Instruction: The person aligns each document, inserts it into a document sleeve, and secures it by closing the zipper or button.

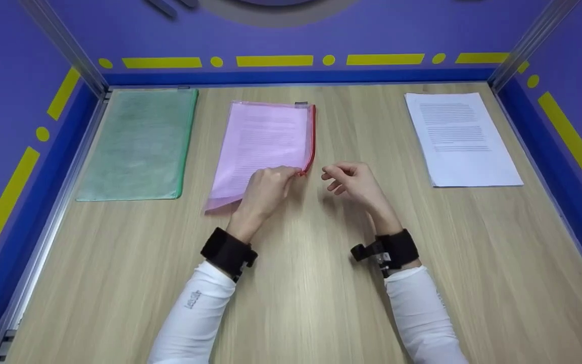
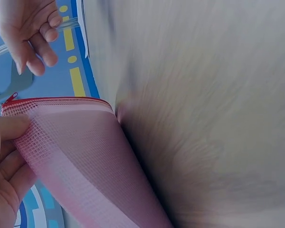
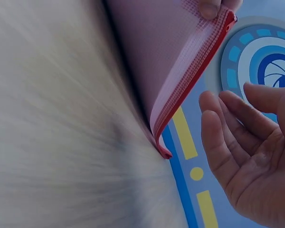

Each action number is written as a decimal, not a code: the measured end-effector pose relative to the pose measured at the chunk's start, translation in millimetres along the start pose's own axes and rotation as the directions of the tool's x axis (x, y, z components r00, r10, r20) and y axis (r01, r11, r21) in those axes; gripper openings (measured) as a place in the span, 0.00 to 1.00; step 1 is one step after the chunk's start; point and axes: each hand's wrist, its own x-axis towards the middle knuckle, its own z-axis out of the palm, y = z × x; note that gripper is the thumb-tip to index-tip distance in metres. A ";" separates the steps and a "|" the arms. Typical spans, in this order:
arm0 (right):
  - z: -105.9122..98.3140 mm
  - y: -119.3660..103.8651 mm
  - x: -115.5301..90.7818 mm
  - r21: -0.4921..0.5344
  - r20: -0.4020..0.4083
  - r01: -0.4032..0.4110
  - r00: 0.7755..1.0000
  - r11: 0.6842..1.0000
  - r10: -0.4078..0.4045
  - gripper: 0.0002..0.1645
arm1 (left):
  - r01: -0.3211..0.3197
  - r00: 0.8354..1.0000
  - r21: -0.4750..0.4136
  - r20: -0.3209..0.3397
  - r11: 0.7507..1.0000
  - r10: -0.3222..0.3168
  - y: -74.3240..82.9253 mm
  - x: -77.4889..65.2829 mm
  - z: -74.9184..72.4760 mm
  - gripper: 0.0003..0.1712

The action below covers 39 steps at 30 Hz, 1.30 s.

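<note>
A pink mesh zipper pouch (image 1: 265, 136) with printed paper inside lies at the middle back of the table. Its red zipper edge (image 1: 313, 136) runs down the right side. My left hand (image 1: 268, 189) pinches the pouch's near right corner and holds it raised off the table. In the left wrist view the red zipper pull (image 2: 10, 98) shows at that corner, just above the thumb. My right hand (image 1: 354, 184) hovers to the right of the corner, apart from the pouch, its fingers loosely bent with nothing in them.
A green zipper pouch (image 1: 139, 144) lies flat at the back left. At the back right rests a stack of printed white paper (image 1: 460, 141). Blue-purple panels with yellow marks (image 1: 276, 61) enclose the wooden table (image 1: 311, 303) on the back and both sides.
</note>
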 end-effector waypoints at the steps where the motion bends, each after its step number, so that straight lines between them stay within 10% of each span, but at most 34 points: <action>1: 1.7 -0.9 0.3 0.012 0.013 -0.003 1.000 1.000 0.003 0.25 | -0.002 1.000 0.001 0.002 1.000 0.002 -0.2 0.0 0.0 0.10; 22: 27.0 -2.5 -0.4 0.044 0.206 -0.027 0.978 0.999 0.017 0.26 | -0.035 0.998 -0.010 0.055 0.999 0.035 -0.7 -2.8 2.8 0.12; 39: 25.7 -0.3 -2.4 0.087 0.168 -0.004 0.986 0.996 -0.010 0.21 | -0.026 0.995 -0.009 0.100 1.000 0.027 2.2 -4.7 7.4 0.14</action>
